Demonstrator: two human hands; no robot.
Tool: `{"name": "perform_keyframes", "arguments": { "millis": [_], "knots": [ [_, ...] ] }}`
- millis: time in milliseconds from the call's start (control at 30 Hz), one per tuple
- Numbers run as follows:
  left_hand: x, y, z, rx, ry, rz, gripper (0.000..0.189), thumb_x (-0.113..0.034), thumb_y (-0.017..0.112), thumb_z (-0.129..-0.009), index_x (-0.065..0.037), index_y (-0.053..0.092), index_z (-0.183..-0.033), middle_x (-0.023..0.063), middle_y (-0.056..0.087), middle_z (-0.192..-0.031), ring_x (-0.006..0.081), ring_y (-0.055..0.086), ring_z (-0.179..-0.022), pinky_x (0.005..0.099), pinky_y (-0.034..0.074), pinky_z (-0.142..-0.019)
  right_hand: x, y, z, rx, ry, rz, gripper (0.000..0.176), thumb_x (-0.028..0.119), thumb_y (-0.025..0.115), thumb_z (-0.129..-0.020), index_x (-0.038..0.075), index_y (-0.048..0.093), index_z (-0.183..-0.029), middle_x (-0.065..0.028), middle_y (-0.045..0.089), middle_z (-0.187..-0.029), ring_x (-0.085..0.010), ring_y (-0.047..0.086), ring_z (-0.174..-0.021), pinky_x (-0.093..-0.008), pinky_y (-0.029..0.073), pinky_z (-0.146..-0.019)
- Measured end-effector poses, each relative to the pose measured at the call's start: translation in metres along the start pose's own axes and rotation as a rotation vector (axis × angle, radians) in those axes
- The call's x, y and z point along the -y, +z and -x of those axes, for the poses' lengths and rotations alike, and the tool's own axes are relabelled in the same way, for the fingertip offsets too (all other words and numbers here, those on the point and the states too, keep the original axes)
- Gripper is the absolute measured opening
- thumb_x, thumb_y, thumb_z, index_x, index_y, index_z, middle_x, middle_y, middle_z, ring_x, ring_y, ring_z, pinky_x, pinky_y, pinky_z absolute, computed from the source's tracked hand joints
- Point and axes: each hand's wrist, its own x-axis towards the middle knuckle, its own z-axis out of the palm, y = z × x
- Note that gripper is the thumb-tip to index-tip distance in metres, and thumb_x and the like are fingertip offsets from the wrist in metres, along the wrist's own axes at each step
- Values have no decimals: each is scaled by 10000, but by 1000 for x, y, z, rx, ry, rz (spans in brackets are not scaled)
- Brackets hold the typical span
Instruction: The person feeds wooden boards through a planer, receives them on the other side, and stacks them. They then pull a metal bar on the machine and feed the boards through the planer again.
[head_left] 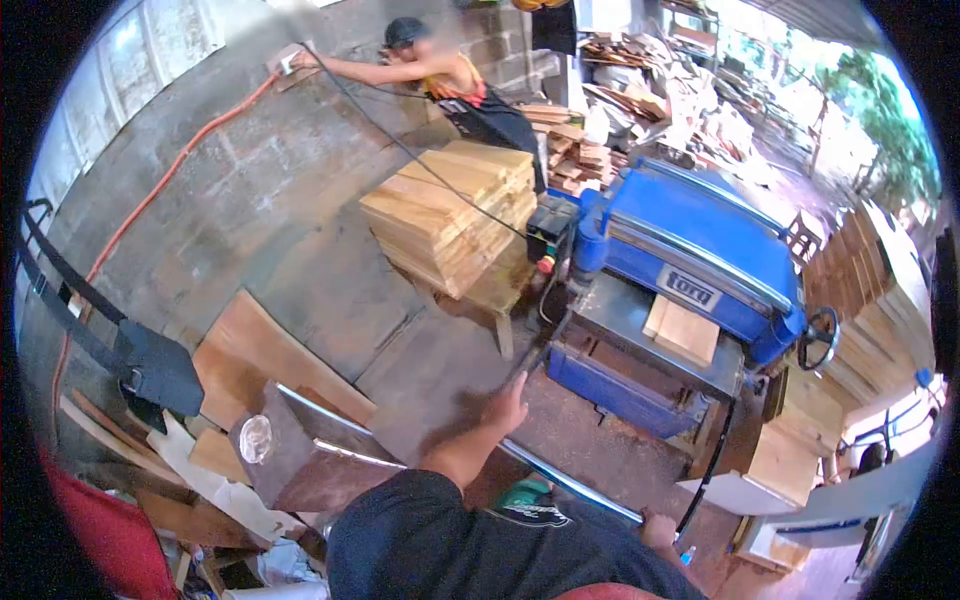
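My left hand [508,405] reaches forward with its fingers mostly curled, beside the end of a dark bar at the near left corner of the blue planer [690,225]. What it grips is hard to make out. Low on the right, my right hand [660,532] is closed next to a long dark bar [712,465] that runs back to the planer. Its grip is partly hidden. A shiny metal roller [570,482] lies between my hands, close to my body. Light boards [682,330] rest on the planer's bed, under its label.
Behind the planer's left side, a stack of planks [450,205] sits on a wooden stand [492,300]. A person [455,85] reaches to a wall outlet with an orange cable [190,150]. More boards [865,290] stand at right; scrap wood [580,160] lies behind.
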Motion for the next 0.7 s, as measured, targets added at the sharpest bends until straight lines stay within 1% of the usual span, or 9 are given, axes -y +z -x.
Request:
{"name": "perform_keyframes", "arguments": {
  "millis": [33,100,267,333,400,467,500,633,700],
  "knots": [
    [19,20,-12,-142,86,-43,764,-266,625,-868,-263,220,-1515,187,532,-1347,411,574,-1129,507,453,-963,1,0,3,-46,-40,6,418,428,717,-734,159,639,-1044,-117,687,-873,-333,684,-777,-478,536,-700],
    [28,28,-24,-144,83,-4,742,-264,613,-876,-265,231,-1512,182,537,-1345,410,570,-1135,508,453,-962,4,3,4,-119,-55,20,337,389,719,-737,147,648,-961,-126,687,-859,-331,681,-749,-482,530,-677],
    [26,32,-26,-61,-38,-55,653,-250,570,-904,-243,283,-1491,173,563,-1312,412,576,-1118,514,450,-953,11,-3,8,-188,-39,-40,317,388,713,-741,144,646,-932,-120,680,-771,-332,676,-703,-481,524,-628],
    [19,26,-23,-95,-110,-41,634,-219,594,-893,-202,334,-1471,285,599,-1184,468,576,-1074,540,458,-908,11,-1,7,-223,-52,-26,278,338,734,-701,141,660,-883,-111,679,-786,-338,676,-711,-469,539,-650],
    [28,31,-27,-60,-48,-108,571,-217,545,-926,-197,345,-1460,268,605,-1185,457,586,-1061,540,465,-885,13,-3,8,-200,-14,-27,265,332,729,-705,139,652,-869,-111,676,-776,-337,672,-698,-468,537,-636],
    [43,45,-38,-180,38,26,508,-240,513,-947,-200,364,-1431,235,625,-1146,426,602,-1048,535,457,-906,13,2,6,-177,4,-24,251,325,725,-710,136,644,-855,-111,672,-767,-335,669,-685,-467,536,-622],
    [42,44,-38,-118,-50,-81,479,-221,495,-958,-187,371,-1419,239,618,-1158,437,602,-1033,546,457,-892,10,5,5,-199,-12,-41,241,318,721,-713,135,636,-845,-108,670,-766,-331,668,-688,-462,535,-622],
    [48,47,-39,-154,3,-68,460,-241,475,-973,-200,366,-1418,235,600,-1201,445,590,-1068,553,462,-891,11,9,7,-245,-23,-53,220,294,716,-710,134,622,-828,-98,659,-769,-312,668,-687,-450,532,-616],
    [45,44,-40,-123,-28,-123,458,-247,472,-974,-205,363,-1417,238,607,-1181,444,593,-1066,556,465,-887,8,13,4,-249,-30,-46,214,282,716,-704,142,617,-832,-98,649,-762,-304,663,-691,-447,531,-615]
  ]
}}
